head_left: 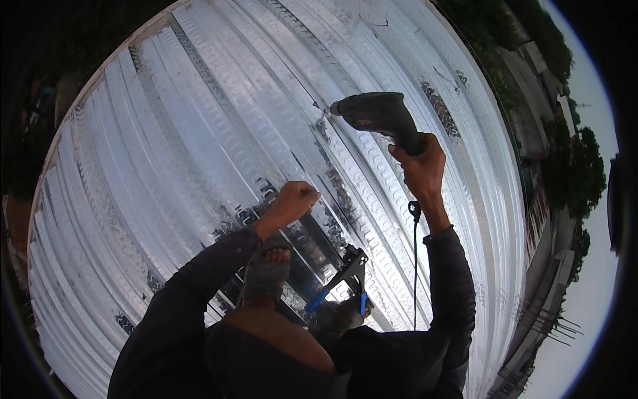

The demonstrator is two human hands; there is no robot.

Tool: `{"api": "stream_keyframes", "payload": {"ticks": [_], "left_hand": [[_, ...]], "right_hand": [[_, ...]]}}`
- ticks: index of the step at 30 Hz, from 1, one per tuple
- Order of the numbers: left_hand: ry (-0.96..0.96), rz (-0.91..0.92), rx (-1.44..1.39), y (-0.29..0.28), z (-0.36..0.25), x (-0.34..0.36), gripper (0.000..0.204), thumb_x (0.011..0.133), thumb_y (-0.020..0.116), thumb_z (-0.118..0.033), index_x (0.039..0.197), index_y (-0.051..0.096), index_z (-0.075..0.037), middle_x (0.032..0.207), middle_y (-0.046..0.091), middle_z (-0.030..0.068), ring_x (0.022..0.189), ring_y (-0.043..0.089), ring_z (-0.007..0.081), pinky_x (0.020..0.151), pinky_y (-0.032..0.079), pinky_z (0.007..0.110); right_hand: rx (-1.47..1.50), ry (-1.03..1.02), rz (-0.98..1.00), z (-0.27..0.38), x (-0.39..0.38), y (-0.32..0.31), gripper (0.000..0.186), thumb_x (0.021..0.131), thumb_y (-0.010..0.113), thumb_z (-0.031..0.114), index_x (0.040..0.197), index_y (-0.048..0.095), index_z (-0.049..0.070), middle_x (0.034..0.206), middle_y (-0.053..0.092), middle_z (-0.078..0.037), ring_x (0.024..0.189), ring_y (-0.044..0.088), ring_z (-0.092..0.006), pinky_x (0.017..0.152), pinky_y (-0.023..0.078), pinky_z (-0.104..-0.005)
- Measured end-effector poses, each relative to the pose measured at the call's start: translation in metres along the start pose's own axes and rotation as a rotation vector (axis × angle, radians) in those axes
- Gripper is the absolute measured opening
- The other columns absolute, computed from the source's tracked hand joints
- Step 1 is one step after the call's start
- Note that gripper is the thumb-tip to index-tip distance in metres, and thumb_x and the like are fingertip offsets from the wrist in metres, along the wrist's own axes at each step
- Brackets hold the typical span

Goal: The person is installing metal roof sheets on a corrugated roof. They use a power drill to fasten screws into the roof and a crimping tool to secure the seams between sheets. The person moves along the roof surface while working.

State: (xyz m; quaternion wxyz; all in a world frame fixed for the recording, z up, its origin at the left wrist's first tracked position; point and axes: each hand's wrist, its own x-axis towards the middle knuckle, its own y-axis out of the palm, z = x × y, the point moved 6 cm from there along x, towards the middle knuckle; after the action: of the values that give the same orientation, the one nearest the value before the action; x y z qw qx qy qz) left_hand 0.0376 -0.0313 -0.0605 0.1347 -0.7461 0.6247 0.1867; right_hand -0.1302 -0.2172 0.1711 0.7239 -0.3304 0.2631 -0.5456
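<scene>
R grip [424,166] clenches a blk pwr drill [375,112], aimed L, over a ribbed metal roof [199,120]; L grip [294,199], curled in, hangs lower L; can't tell if it's holding anything.

Roof [166,133]: silvery sheet metal, stamped with small repeated marks, ribbed from 11 to 5 o'clock; dark patches around the middle and toward 6 o'clock.
Drill [375,110]: dark, pistol-shaped, held at 1 o'clock.
Chuck [336,108]: points to 9 o'clock; whether it meets the roof cannot be told.
Handle [405,134]: slants toward 5 o'clock, gripped.
</scene>
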Motion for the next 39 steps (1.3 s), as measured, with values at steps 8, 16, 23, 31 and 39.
{"api": "stream_keyframes", "payload": {"ticks": [8, 16, 23, 31, 39], "left_hand": [[-0.06, -0.021, -0.016, 0.0, 0.002, 0.006, 0.025, 0.094, 0.069, -0.018, 0.097, 0.07, 0.007, 0.076, 0.069, 0.0088, 0.058, 0.067, 0.0144, 0.052, 0.051, 0.029], [0.01, -0.115, -0.186, -0.008, -0.021, 0.015, 0.022, 0.095, 0.068, -0.016, 0.102, 0.07, 0.005, 0.08, 0.07, 0.009, 0.059, 0.067, 0.0148, 0.052, 0.051, 0.029], [0.683, -0.153, -0.154, -0.047, -0.219, 0.059, 0.043, 0.098, 0.067, -0.033, 0.125, 0.066, 0.001, 0.1, 0.071, 0.0078, 0.098, 0.065, 0.0159, 0.083, 0.052, 0.032], [0.699, -0.002, 0.321, -0.01, -0.279, 0.085, 0.043, 0.094, 0.069, -0.038, 0.091, 0.076, 0.004, 0.076, 0.07, 0.0123, 0.074, 0.066, 0.0189, 0.072, 0.054, 0.035], [0.708, -0.09, 0.393, 0.006, -0.285, 0.108, 0.046, 0.093, 0.068, -0.041, 0.083, 0.075, 0.003, 0.072, 0.07, 0.0159, 0.067, 0.066, 0.0225, 0.066, 0.054, 0.038]], "right_hand": [[-0.125, -0.287, 0.085, 0.016, 0.003, 0.012, 0.051, 0.08, 0.084, 0.023, 0.115, 0.057, -0.003, 0.087, 0.073, -0.022, 0.078, 0.073, -0.0354, 0.071, 0.057, -0.0434], [-0.438, -0.417, 0.252, 0.051, -0.012, 0.043, 0.068, 0.086, 0.078, 0.027, 0.139, 0.046, -0.003, 0.091, 0.071, -0.026, 0.082, 0.072, -0.0423, 0.072, 0.055, -0.0508], [-0.39, -0.237, 0.32, 0.051, 0.01, 0.035, 0.078, 0.086, 0.076, 0.026, 0.145, 0.037, -0.006, 0.096, 0.072, -0.026, 0.091, 0.071, -0.0437, 0.078, 0.056, -0.0511], [-0.568, -0.436, 0.097, 0.074, -0.01, 0.042, 0.07, 0.088, 0.076, 0.028, 0.136, 0.04, -0.009, 0.099, 0.067, -0.026, 0.078, 0.073, -0.042, 0.065, 0.059, -0.0477], [-0.592, -0.402, 0.102, 0.06, 0.011, 0.035, 0.066, 0.087, 0.078, 0.029, 0.132, 0.046, -0.007, 0.094, 0.069, -0.024, 0.071, 0.074, -0.0334, 0.057, 0.058, -0.0414]]}}
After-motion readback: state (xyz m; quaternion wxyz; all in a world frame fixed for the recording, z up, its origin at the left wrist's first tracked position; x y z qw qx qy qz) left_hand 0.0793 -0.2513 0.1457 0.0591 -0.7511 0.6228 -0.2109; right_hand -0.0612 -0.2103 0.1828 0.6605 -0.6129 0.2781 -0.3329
